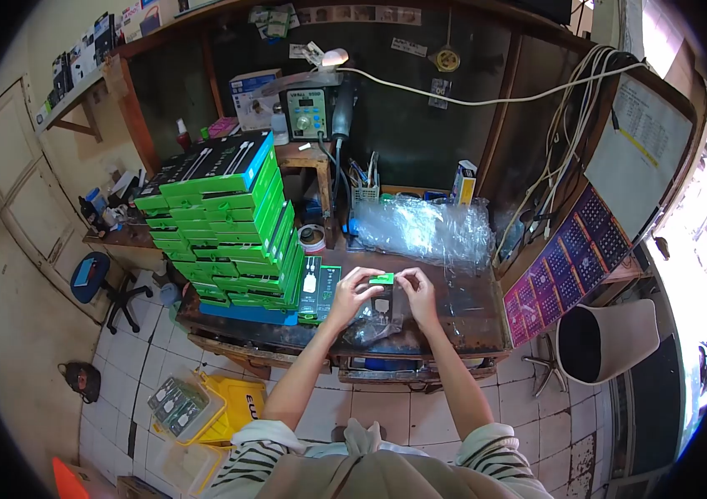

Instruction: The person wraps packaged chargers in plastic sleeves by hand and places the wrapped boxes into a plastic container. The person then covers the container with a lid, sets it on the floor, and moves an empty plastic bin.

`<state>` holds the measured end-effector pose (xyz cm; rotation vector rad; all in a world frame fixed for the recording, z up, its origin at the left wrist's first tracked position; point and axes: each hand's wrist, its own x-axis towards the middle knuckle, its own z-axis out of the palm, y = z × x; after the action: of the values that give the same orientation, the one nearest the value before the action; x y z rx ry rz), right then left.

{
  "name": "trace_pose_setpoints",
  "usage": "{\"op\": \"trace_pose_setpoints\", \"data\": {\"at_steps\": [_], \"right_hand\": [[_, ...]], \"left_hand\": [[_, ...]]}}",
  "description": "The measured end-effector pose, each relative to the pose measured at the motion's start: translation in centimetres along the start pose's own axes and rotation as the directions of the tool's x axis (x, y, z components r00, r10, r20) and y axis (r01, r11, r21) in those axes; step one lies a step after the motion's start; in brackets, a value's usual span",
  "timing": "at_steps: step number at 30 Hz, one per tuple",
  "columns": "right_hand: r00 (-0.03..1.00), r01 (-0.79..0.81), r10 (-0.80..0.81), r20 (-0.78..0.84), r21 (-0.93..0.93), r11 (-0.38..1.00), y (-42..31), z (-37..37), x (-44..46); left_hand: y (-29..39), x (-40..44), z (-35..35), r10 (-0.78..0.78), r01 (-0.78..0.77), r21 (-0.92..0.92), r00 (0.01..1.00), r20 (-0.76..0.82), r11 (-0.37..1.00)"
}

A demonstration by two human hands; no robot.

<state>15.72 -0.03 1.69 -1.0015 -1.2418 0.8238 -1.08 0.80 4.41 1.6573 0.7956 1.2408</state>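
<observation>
At the front of the wooden desk, a small black box with a green top end (pixel 382 304) stands between my two hands, with clear plastic about its lower part. My left hand (pixel 350 295) grips the box's left side, its fingertips on the green end. On the opposite side, the fingers of my right hand (pixel 420 298) are closed at the upper right edge; whether they pinch the box or its plastic is hard to see. Just left of my left hand lie flat black-and-green packages (pixel 318 287) with a white cable pictured on them.
A tall stack of green-and-black boxes (pixel 220 224) fills the desk's left side. Behind my hands lies a heap of clear plastic bags (pixel 428 233). A soldering station (pixel 307 114) sits on a small shelf. On the floor are a yellow crate (pixel 233 407) and a white chair (pixel 620 339).
</observation>
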Motion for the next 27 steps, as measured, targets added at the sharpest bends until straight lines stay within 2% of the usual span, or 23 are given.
{"op": "trace_pose_setpoints", "data": {"at_steps": [2, 4, 6, 7, 10, 12, 14, 15, 18, 22, 27], "right_hand": [[1.000, 0.001, 0.000, -0.012, 0.080, 0.997, -0.8, 0.4, 0.1], [1.000, 0.011, -0.009, -0.021, 0.050, 0.999, -0.9, 0.5, -0.1], [0.999, 0.001, 0.003, -0.037, 0.109, 0.994, -0.3, 0.5, -0.4], [0.999, -0.002, 0.005, -0.051, 0.063, 0.998, 0.3, 0.2, -0.5], [0.994, -0.011, 0.023, -0.110, 0.113, 0.994, -0.1, -0.2, -1.2], [0.995, -0.004, 0.015, -0.097, 0.118, 0.993, -0.5, -0.6, -1.5], [0.995, -0.026, 0.036, -0.090, 0.115, 0.993, -0.6, -0.8, -1.7], [0.995, -0.027, 0.038, -0.092, 0.114, 0.993, -0.7, -0.8, -1.8], [0.995, -0.006, 0.017, -0.103, 0.113, 0.994, -1.1, -0.7, -1.9], [0.990, 0.027, -0.016, -0.143, 0.078, 0.997, -1.7, -0.5, -1.5], [0.980, 0.134, -0.131, -0.153, 0.012, 0.991, -5.8, -0.6, -0.2]], "left_hand": [[0.2, 0.3, -0.3, 0.097, -0.097, 0.166, 0.995, 0.012, 0.981], [0.2, 0.1, -0.2, 0.126, -0.126, 0.196, 0.992, 0.012, 0.973], [0.3, -0.4, 0.2, 0.046, -0.046, -0.016, 0.999, -0.013, 0.999], [-0.7, -0.7, 0.3, 0.036, -0.037, -0.066, 0.999, -0.021, 0.997], [-1.4, -2.0, 0.6, -0.046, 0.037, -0.158, 0.997, -0.057, 0.987], [-1.8, -2.1, 0.9, -0.034, 0.022, -0.133, 0.996, -0.083, 0.991], [-1.5, -2.2, 1.2, -0.085, 0.072, -0.169, 0.994, -0.073, 0.983], [-1.2, -2.1, 1.6, -0.119, 0.084, -0.275, 0.986, -0.113, 0.958], [-2.2, -1.4, 1.8, -0.123, 0.061, -0.379, 0.982, -0.143, 0.923], [-1.4, -1.0, 2.2, -0.160, 0.072, -0.354, 0.961, -0.225, 0.932], [2.1, 1.0, 1.9, -0.049, -0.048, -0.304, 0.952, -0.304, 0.951]]}}
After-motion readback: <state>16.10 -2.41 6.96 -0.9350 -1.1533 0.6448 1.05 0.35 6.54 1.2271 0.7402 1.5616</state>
